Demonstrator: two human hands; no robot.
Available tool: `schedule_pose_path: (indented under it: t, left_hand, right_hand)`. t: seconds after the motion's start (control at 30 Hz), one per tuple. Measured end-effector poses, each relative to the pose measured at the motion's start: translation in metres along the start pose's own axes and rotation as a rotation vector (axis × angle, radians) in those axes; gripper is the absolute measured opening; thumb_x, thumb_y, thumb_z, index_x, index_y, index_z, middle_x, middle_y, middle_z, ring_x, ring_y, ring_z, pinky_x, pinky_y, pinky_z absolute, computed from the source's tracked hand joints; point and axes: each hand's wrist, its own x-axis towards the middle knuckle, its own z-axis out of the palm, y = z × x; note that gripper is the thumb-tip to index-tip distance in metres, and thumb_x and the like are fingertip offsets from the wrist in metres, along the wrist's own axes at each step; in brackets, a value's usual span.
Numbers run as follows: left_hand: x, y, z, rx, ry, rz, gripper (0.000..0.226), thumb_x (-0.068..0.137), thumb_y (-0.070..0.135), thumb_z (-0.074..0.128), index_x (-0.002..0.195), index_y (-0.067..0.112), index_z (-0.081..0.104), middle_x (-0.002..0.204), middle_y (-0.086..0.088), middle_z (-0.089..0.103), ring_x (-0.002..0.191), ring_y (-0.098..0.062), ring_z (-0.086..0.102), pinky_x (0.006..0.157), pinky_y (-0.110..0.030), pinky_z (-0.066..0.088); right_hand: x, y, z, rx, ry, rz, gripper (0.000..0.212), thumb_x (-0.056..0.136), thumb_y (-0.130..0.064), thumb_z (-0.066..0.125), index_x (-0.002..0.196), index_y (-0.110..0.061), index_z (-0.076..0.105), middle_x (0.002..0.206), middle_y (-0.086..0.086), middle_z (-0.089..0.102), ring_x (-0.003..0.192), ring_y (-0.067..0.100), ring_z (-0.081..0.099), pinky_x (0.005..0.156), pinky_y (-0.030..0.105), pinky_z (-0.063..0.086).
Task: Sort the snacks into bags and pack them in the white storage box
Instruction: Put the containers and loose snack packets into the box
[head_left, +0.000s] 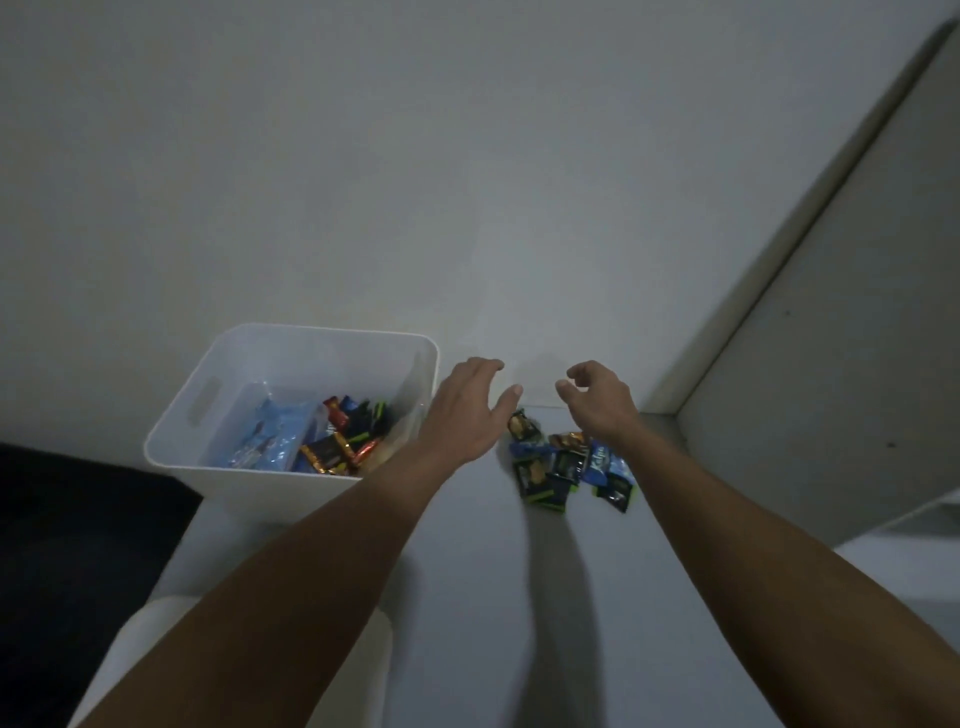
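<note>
A white storage box (182, 447) stands on the white table at the left, with a clear bag of blue snacks (275, 436) and a bag of dark, orange and green packets (345, 436) inside. A small pile of loose snack packets (566, 470), green, blue and black, lies on the table to the right of the box. My left hand (467, 410) hovers between the box and the pile, fingers spread and empty. My right hand (597, 397) hovers just beyond the pile, fingers curled apart and holding nothing.
A plain wall (467, 182) rises right behind the table. A tall white cabinet side (831, 338) stands at the right. A dark surface (78, 545) lies at the left, and a pale rounded chair back (135, 649) sits at the lower left.
</note>
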Motion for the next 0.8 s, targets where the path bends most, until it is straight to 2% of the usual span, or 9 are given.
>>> schedule_pose_path:
  t: [0.23, 0.4, 0.5, 0.57, 0.7, 0.8]
  left_hand:
    - [-0.007, 0.017, 0.074, 0.094, -0.187, -0.017, 0.066, 0.084, 0.045, 0.063, 0.135, 0.008, 0.045, 0.132, -0.010, 0.051, 0.122, -0.028, 0.046, 0.103, -0.040, 0.038]
    - [-0.014, 0.000, 0.117, 0.239, -0.321, -0.053, 0.092, 0.066, 0.068, 0.059, 0.139, 0.018, 0.034, 0.139, -0.007, 0.042, 0.125, -0.030, 0.042, 0.105, -0.047, 0.035]
    - [-0.016, -0.012, 0.139, 0.331, -0.411, -0.100, 0.106, 0.060, 0.075, 0.057, 0.146, 0.025, 0.021, 0.154, -0.007, 0.020, 0.141, -0.032, 0.021, 0.112, -0.052, 0.023]
    - [-0.020, -0.018, 0.152, 0.366, -0.409, -0.110, 0.110, 0.059, 0.076, 0.058, 0.148, 0.025, 0.018, 0.158, -0.010, 0.011, 0.145, -0.034, 0.014, 0.112, -0.056, 0.017]
    - [-0.023, -0.031, 0.177, 0.373, -0.352, -0.046, 0.113, 0.048, 0.080, 0.050, 0.141, 0.020, 0.030, 0.152, -0.024, 0.030, 0.135, -0.048, 0.035, 0.095, -0.065, 0.036]
    - [-0.017, -0.036, 0.190, 0.435, -0.376, -0.081, 0.120, 0.050, 0.080, 0.058, 0.148, 0.024, 0.018, 0.158, -0.020, 0.009, 0.144, -0.044, 0.014, 0.103, -0.066, 0.028]
  right_hand:
    - [0.003, 0.079, -0.027, -0.120, -0.063, 0.074, 0.046, 0.090, -0.033, 0.063, 0.128, -0.010, 0.052, 0.130, 0.017, 0.056, 0.113, 0.031, 0.056, 0.090, 0.032, 0.043]
    - [0.010, 0.118, -0.021, -0.214, -0.131, 0.057, 0.053, 0.088, -0.030, 0.065, 0.135, -0.015, 0.046, 0.138, 0.015, 0.048, 0.123, 0.030, 0.048, 0.091, 0.030, 0.040]
    - [0.017, 0.139, -0.008, -0.250, -0.179, 0.037, 0.061, 0.083, -0.033, 0.069, 0.136, -0.019, 0.044, 0.140, 0.012, 0.045, 0.121, 0.029, 0.049, 0.091, 0.030, 0.040]
    - [0.021, 0.152, 0.004, -0.256, -0.215, 0.044, 0.069, 0.080, -0.039, 0.072, 0.139, -0.021, 0.041, 0.146, 0.012, 0.036, 0.129, 0.030, 0.042, 0.102, 0.037, 0.041]
    - [0.027, 0.174, 0.024, -0.346, -0.240, 0.029, 0.086, 0.077, -0.051, 0.070, 0.147, -0.028, 0.026, 0.159, 0.011, 0.011, 0.146, 0.032, 0.011, 0.113, 0.050, 0.028]
    - [0.031, 0.186, 0.036, -0.398, -0.216, -0.011, 0.092, 0.076, -0.058, 0.065, 0.149, -0.033, 0.016, 0.160, 0.007, -0.002, 0.146, 0.035, 0.000, 0.114, 0.057, 0.017]
